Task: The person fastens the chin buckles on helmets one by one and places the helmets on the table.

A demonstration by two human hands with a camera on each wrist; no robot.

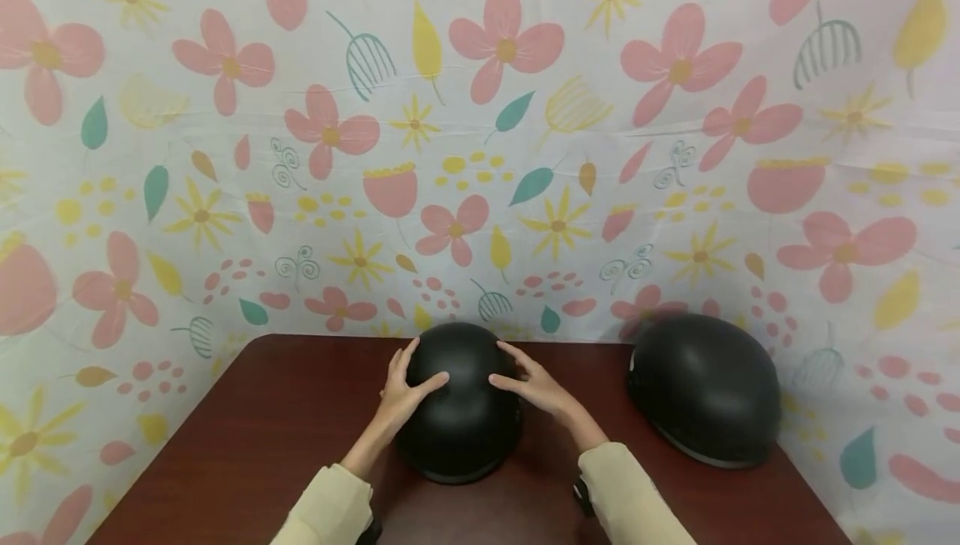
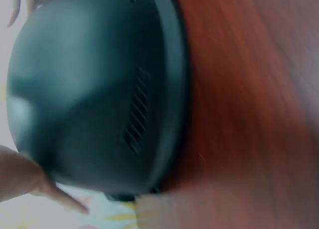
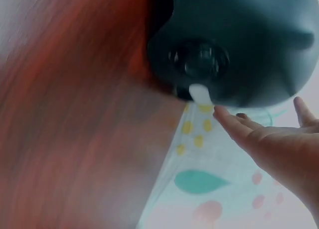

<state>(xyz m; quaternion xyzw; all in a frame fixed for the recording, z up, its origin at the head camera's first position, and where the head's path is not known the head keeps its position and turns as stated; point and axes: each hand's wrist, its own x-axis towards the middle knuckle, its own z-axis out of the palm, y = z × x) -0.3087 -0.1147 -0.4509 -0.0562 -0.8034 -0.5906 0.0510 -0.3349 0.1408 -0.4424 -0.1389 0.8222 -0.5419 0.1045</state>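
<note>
A matte black helmet (image 1: pixel 459 412) stands on the table, its domed shell facing up. My left hand (image 1: pixel 402 391) lies along its left side, thumb on the shell and fingers stretched toward the back. On the opposite side is my right hand (image 1: pixel 536 382), thumb and fingers spread near the shell. The left wrist view shows slanted vents (image 2: pixel 137 112) above the helmet's rim, with the left hand (image 2: pixel 22 176) beside the dome. In the right wrist view, a round fitting (image 3: pixel 199 58) and a white tab (image 3: pixel 200 93) sit low on the shell, close to the right fingertips.
A second black helmet (image 1: pixel 705 391) rests at the right edge of the dark red-brown table (image 1: pixel 300 412). Behind the table hangs a white cloth (image 1: pixel 480 153) printed with pink, yellow and green flowers and leaves.
</note>
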